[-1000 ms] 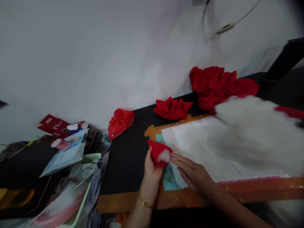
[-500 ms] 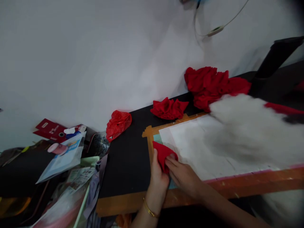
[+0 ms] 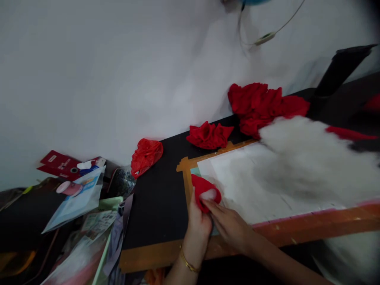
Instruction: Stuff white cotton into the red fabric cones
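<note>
Where white stuffing is bared at its mouth, a red cloth cone is held over the taped table.
Head view: cone grasped by the left hand, thumb laid along its left side, remaining fingers mostly hidden; near rim met by fingertips of the right hand, just below the stuffing; whether pinched, cannot be told.

PLACE: craft workroom | SIGNS: tape-edged black table, red cloth heap, white fluff (a big loose mound)
</note>
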`<state>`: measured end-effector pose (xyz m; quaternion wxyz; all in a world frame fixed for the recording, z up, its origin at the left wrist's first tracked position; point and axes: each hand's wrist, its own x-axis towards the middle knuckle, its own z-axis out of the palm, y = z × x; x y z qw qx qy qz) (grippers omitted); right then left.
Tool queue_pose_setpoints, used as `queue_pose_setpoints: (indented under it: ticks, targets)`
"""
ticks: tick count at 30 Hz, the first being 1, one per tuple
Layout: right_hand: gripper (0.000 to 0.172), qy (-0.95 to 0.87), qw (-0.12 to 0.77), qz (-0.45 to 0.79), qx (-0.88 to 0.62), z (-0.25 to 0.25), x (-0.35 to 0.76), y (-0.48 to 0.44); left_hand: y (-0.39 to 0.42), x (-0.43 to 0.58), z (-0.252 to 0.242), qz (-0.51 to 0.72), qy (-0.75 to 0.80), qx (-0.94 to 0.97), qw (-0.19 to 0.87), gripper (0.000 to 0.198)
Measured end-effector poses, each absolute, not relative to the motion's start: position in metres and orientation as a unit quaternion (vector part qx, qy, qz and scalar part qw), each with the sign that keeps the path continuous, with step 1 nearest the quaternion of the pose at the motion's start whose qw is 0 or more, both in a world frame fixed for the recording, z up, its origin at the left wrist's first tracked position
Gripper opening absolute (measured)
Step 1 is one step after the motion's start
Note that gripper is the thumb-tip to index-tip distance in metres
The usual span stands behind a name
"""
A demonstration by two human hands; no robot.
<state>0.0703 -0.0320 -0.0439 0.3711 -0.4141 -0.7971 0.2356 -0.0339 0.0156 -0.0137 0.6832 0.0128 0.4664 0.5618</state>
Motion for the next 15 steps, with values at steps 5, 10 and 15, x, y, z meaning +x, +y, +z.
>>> queue_pose_setpoints:
  ticks: [5, 10, 15]
  targets:
    - [0.048, -0.785, 0.402, 0.217, -0.418, -0.038, 0.088, -0.040, 0.023, -0.041, -0.006, 0.566, 0.452, -0.043, 0.688, 0.023]
    - [0.048, -0.800, 0.370, 0.170, -0.440, -0.039, 0.083, -0.033, 0.024, -0.038, -0.005, 0.562, 0.450, -0.051, 0.692, 0.020]
    - [0.048, -0.808, 0.356, 0.249, -0.398, -0.032, 0.077, -0.031, 0.023, -0.037, -0.010, 0.572, 0.468, -0.049, 0.672, 0.016]
